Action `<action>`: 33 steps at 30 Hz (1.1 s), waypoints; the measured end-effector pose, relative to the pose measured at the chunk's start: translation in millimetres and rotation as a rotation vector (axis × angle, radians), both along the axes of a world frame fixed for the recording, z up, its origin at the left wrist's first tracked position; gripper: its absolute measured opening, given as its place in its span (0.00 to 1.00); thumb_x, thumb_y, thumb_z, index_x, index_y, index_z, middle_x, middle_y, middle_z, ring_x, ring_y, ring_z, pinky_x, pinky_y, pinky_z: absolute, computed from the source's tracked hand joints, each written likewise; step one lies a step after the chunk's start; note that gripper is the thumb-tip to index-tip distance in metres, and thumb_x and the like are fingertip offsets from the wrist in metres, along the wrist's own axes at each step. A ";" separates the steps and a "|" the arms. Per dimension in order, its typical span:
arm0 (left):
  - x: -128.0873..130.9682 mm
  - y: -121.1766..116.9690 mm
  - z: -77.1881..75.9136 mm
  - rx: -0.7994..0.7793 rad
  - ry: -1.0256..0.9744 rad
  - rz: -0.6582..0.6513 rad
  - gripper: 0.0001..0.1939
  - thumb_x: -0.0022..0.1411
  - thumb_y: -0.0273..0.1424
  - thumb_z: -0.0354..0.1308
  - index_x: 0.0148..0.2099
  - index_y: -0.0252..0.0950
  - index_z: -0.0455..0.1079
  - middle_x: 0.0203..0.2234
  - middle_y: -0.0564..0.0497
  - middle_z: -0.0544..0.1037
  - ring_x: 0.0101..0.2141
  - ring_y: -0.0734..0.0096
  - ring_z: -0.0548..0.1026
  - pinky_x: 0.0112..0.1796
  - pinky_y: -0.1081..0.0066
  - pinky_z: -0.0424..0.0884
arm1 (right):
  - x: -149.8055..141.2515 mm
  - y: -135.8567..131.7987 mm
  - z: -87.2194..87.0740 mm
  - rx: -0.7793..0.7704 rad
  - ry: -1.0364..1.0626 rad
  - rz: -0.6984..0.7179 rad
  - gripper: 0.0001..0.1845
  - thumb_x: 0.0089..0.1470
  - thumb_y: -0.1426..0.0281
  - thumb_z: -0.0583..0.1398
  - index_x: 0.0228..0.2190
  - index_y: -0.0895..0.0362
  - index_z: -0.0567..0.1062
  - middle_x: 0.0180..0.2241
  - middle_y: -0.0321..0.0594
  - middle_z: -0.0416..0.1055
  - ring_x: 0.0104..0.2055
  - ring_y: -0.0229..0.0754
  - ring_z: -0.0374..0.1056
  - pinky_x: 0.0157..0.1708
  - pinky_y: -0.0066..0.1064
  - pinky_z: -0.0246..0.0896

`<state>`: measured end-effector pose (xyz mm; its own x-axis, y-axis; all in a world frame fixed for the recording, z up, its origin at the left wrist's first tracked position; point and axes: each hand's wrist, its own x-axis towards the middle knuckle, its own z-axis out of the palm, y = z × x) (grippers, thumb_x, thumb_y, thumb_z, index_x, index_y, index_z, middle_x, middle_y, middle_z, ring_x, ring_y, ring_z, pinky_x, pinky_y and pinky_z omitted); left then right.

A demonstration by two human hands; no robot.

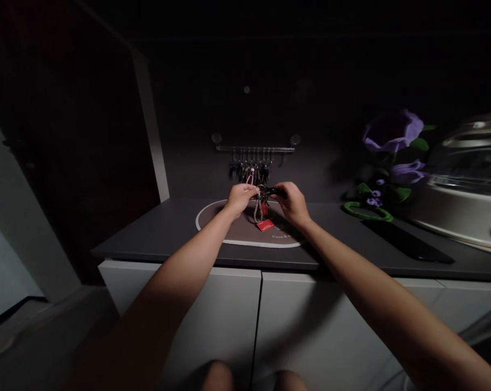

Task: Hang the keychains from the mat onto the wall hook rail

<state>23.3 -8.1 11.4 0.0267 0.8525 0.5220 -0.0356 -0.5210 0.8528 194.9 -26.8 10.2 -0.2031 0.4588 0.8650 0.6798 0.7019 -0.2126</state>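
Both hands meet over the mat, closed on one bunch of keys. My left hand [240, 197] pinches the bunch near its ring, where a braided strap [257, 213] hangs down. With my right hand [293, 202] I grip a black piece [276, 191] of the same bunch, perhaps a key fob; its exact kind is too dark to tell. A red tag [265, 225] dangles below the strap. Just behind, more keys [265, 170] and a pink strap [250, 177] hang from a rail [255, 149] with hooks. My fingers partly hide the ring.
An oval brown mat [237, 233] with a pale rim lies on the dark counter [147, 239]. To the right stand purple artificial flowers [391, 133], a flat black object [408, 241] and a white appliance with a clear cover [444, 203]. White cabinet doors [224, 309] are below.
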 end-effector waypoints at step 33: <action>-0.1 -7.5 4.7 0.103 -0.157 -0.122 0.13 0.44 0.36 0.63 0.31 0.32 0.70 0.27 0.47 0.78 0.31 0.69 0.75 0.38 0.68 0.67 | -24.4 -8.7 9.1 -0.076 0.052 0.159 0.11 0.52 0.63 0.55 0.32 0.57 0.72 0.33 0.41 0.70 0.36 0.39 0.64 0.37 0.30 0.58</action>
<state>23.2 -15.5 16.1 0.0376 0.7898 0.6123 -0.2320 -0.5891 0.7741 170.5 -35.5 19.3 -0.2340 0.4888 0.8404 0.5480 0.7803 -0.3013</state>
